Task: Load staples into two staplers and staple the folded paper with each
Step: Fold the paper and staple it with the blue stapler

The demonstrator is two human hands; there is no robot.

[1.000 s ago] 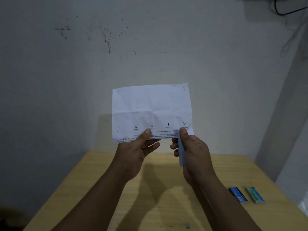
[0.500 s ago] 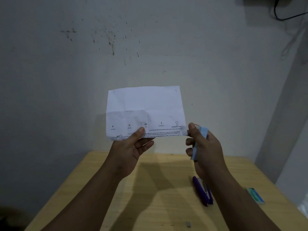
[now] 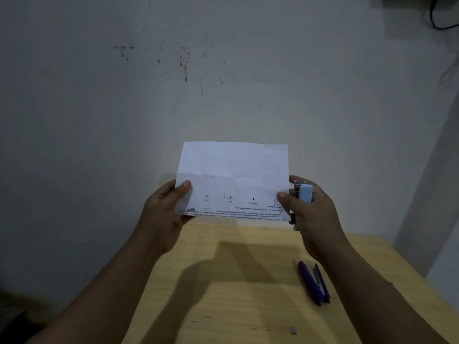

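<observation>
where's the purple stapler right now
In the head view, the purple stapler lies on the wooden table, right of centre, just below the right hand holding the light blue stapler.

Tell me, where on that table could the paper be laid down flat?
The widest bare wood on the table lies left of the purple stapler, beneath the paper. It is tighter on the right, around that stapler and the small grey piece at the near edge.

Both hands hold the paper (image 3: pixel 233 175) above the table (image 3: pixel 236 306), the right hand (image 3: pixel 310 209) gripping a blue stapler (image 3: pixel 305 193).
</observation>
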